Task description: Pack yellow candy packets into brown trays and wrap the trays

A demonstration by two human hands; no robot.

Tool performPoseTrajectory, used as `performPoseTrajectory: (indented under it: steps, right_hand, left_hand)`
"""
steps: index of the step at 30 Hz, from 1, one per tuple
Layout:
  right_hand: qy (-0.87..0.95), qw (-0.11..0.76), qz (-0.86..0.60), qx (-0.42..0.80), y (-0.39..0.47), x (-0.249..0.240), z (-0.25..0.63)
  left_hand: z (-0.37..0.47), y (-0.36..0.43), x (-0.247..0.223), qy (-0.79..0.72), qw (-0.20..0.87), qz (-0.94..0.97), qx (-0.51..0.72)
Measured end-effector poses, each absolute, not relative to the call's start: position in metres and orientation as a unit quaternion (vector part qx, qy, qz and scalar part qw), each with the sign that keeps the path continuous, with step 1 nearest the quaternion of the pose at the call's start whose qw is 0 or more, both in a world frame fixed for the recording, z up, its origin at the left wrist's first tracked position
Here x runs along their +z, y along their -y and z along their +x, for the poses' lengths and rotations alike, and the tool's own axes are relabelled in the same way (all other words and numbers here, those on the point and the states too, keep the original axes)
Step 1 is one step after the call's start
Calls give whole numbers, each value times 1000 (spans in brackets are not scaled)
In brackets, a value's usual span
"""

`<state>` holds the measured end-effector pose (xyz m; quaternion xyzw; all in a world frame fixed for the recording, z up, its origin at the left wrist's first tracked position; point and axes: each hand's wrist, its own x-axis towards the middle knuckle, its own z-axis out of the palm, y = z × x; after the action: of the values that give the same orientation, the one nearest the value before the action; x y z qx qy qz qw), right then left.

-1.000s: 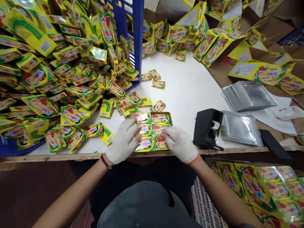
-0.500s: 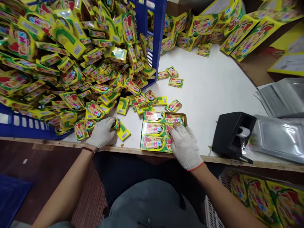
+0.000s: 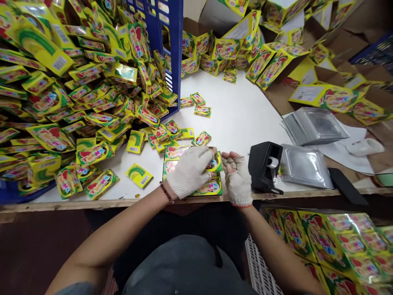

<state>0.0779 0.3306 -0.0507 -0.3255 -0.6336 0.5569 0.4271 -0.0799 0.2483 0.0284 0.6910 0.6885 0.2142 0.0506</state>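
Note:
My left hand (image 3: 190, 171), in a white glove with bare fingertips, reaches over a shallow tray of small candy boxes. Its fingers are closed on a yellow-green candy box (image 3: 214, 164) at the tray's right side. The hand hides much of the tray; candy boxes (image 3: 177, 152) show along its back row. Just right of the tray is my right hand (image 3: 238, 178), gloved likewise and turned palm up. Its fingers are loosely curled, with nothing visible in them, and their tips come near the right end of the held box.
A blue crate (image 3: 175, 53) heaped with candy boxes stands at left, with loose boxes (image 3: 139, 175) before it. At right are a black tape dispenser (image 3: 264, 167), clear plastic trays (image 3: 303, 166) and a dark flat object (image 3: 346, 186). Printed cartons (image 3: 227, 49) line the back; packed boxes (image 3: 319, 229) lie below right.
My left hand has moved right from the loose boxes to the tray, bringing a candy box. My right hand has come off the tray's boxes and turned palm up. The view has shifted right.

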Motion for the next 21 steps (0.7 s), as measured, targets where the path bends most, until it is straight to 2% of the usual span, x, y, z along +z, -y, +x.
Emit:
performPoseTrajectory:
  steps: [3, 6, 10, 16, 19, 21]
  right_hand:
    - [595, 470, -345, 553, -354, -56, 75]
    - [639, 444, -342, 526, -393, -65, 58]
    - [748, 349, -292, 483, -451, -80, 13]
    - [946, 117, -124, 277, -485, -95, -35]
    - [969, 74, -154, 179, -479, -95, -25]
    - [957, 67, -261, 111, -472, -92, -12]
  left_hand:
    - [-68, -261, 11, -700, 55, 704, 106]
    - [-64, -256, 2, -698, 35, 713, 57]
    - [-63, -247, 1, -694, 22, 719, 44]
    - [-69, -240, 5, -599, 34, 799, 53]
    - [-68, -236, 4, -594, 54, 800, 57]
    - [-67, -234, 4, -601, 59, 794, 71]
